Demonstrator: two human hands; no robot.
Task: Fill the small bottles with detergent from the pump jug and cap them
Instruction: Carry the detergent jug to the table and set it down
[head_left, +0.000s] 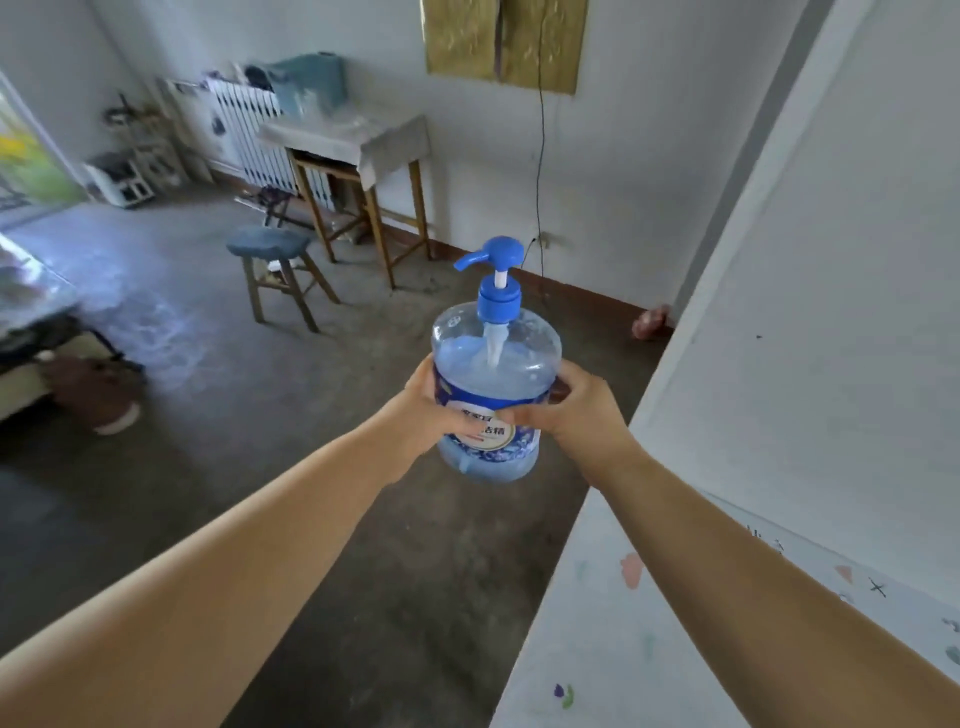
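Note:
The pump jug (496, 358) is a clear round bottle of blue detergent with a blue pump head (491, 257) whose spout points left. I carry it upright in mid air above the concrete floor, at arm's length. My left hand (431, 410) grips its left side and my right hand (576, 405) grips its right side, thumbs across the printed label. No small bottles or caps are in view.
A white paint-spotted surface (675, 623) lies at the lower right beside a white wall. Ahead stand a blue-topped wooden stool (270, 260) and a cloth-covered wooden table (353, 150) by a radiator. A low table edge (31, 306) is at the left.

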